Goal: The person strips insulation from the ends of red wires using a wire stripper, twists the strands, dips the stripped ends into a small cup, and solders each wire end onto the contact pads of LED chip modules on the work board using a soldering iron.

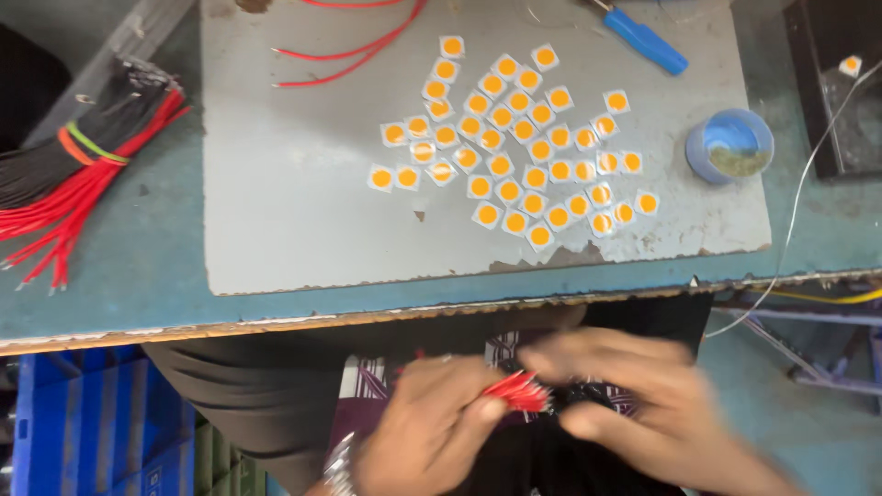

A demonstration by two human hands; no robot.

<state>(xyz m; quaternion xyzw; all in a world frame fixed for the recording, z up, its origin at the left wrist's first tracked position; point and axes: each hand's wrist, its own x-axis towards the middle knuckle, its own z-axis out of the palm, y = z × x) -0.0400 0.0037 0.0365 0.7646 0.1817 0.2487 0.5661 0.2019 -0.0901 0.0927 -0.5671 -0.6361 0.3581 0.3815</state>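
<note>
Lying left of the grey board (303, 230), a banded bundle of red and black wires (73, 174) waited untouched. Below the board, over the lap, the left hand (427, 427) pinched a small bunch of red wires (516, 390); the blurred right hand (643, 404) touched them, grip unclear. On the board's right part, many square yellow-centred chips (514, 138) lay unwired, seemingly work remaining. Right of it: blue cup (729, 145), teal bench (138, 276).

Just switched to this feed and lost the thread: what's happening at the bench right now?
A person sits at the bench with both hands below its edge. The left hand grips a small bunch of red wires, and the right hand, blurred, touches their ends. On the grey board lie many small white squares with orange discs, loose red wires, a blue-handled tool and a small blue cup. A banded bundle of red and black wires lies at the left.
</note>
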